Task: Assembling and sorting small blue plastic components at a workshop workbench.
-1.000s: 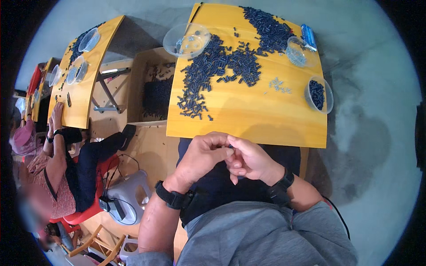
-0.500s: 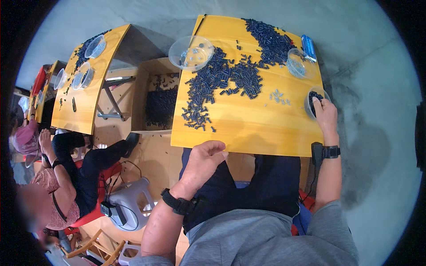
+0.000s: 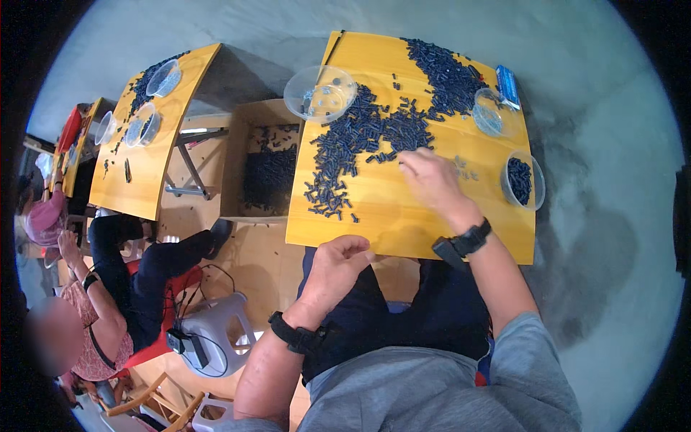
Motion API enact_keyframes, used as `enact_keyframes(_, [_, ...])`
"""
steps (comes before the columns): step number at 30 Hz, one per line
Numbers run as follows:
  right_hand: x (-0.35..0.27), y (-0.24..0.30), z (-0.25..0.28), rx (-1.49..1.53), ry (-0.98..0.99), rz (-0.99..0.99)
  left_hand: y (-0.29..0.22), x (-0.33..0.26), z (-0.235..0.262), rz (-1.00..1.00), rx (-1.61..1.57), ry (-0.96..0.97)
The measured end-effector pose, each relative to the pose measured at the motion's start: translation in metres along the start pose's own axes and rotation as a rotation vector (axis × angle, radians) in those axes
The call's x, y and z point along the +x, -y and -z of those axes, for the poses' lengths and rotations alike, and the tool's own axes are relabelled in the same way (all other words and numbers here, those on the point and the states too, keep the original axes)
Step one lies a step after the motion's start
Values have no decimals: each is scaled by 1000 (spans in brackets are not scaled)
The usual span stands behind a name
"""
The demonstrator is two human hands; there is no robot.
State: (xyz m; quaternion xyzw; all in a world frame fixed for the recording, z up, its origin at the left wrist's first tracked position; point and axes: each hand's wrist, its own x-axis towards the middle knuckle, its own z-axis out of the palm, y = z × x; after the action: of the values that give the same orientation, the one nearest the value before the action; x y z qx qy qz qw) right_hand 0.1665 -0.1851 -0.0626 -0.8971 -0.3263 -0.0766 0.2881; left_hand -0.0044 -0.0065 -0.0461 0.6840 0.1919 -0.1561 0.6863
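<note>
My left hand is at the near edge of the yellow table, thumb and fingers pinched together; whatever is between them is too small to make out. Over the table's middle, my right hand is beside the near edge of a pile of short black cylindrical pieces, its fingers bent together. Their tips hide anything they may hold. Small pale clear pieces lie just right of that hand. At the table's right edge stands a clear round tub filled with black pieces.
A large clear bowl overhangs the far-left corner. Another tub with small bluish pieces and a blue box stand far right. A cardboard box of black pieces stands left. Beyond, a seated person is at another table.
My right hand has left the tub at the right edge and moved left to the black pile. The left hand stays pinched in about the same place.
</note>
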Motion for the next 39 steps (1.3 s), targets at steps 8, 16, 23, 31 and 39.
enact_keyframes(8, [32, 12, -38, -97, 111, 100, 5, 3, 3, -28, -23, -21])
enact_keyframes(16, [34, 7, -49, -235, 205, 113, 10, 5, 4, -38, -23, -48])
enact_keyframes(23, [20, 5, -41, -122, 135, 49, 13, 6, 4, -51, -19, -66])
enact_keyframes(31, [9, 9, -42, -78, 115, 52, 7, 4, 3, -47, -4, -62])
enact_keyframes(39, [7, 9, -41, -115, 206, 62, 7, 4, 5, -55, 19, -72])
